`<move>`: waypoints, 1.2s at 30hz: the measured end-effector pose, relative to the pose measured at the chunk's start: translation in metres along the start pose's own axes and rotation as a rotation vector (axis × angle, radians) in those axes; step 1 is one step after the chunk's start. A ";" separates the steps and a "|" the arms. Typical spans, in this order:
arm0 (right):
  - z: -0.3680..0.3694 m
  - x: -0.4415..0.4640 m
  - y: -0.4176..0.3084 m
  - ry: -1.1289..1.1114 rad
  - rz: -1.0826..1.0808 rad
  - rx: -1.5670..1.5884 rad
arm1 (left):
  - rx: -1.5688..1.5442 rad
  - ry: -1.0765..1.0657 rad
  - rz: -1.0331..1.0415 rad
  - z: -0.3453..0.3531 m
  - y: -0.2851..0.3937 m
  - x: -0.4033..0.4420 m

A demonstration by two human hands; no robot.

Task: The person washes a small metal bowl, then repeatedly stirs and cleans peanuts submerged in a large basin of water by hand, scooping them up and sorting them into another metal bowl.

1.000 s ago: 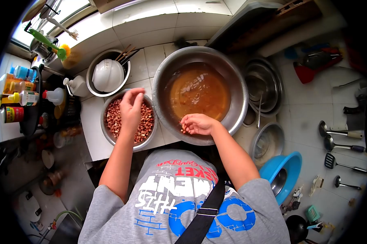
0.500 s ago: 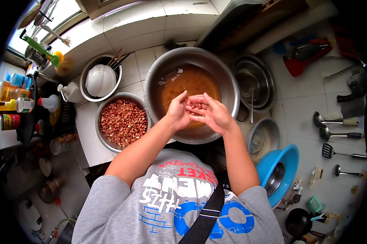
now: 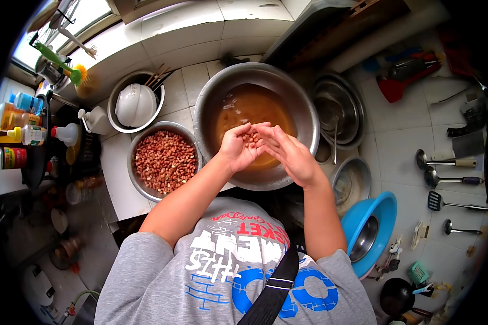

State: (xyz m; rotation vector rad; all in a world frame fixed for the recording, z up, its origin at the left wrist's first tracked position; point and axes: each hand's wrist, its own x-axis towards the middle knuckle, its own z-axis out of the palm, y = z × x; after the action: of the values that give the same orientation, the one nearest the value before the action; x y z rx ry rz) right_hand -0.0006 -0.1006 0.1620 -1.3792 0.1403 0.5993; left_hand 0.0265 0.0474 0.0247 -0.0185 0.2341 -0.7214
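Over a large metal basin of brownish water, my two hands meet in a cupped shape. Peanuts lie in the palm of my left hand, whose fingers curl under them. My right hand leans against it from the right, fingertips touching the left fingers; whether it also bears some of the peanuts is hard to tell. To the left, a smaller metal bowl holds many reddish-brown peanuts.
Behind the peanut bowl is a metal bowl with white bowls and chopsticks. Nested metal basins and a blue basin sit on the right. Bottles stand at the far left. Ladles hang on the right wall.
My left hand has moved from above the peanut bowl to the large basin and joined my right hand, which rose from the water's edge. Since the middle frame, my right hand has tilted over the peanuts.
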 end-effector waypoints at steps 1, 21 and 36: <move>-0.002 0.003 -0.001 -0.006 -0.025 -0.014 | -0.046 -0.043 -0.008 -0.004 0.002 -0.001; -0.073 0.132 0.173 0.397 0.251 -1.095 | 0.521 0.550 0.694 0.017 0.115 -0.185; -0.003 0.124 0.168 -0.195 0.535 0.194 | 1.927 1.015 0.791 -0.007 0.103 -0.192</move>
State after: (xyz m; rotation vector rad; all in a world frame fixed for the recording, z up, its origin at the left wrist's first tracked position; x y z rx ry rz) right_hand 0.0246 -0.0533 -0.0395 -1.0857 0.4061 1.1306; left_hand -0.0475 0.2511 0.0479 2.1860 0.3800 0.1460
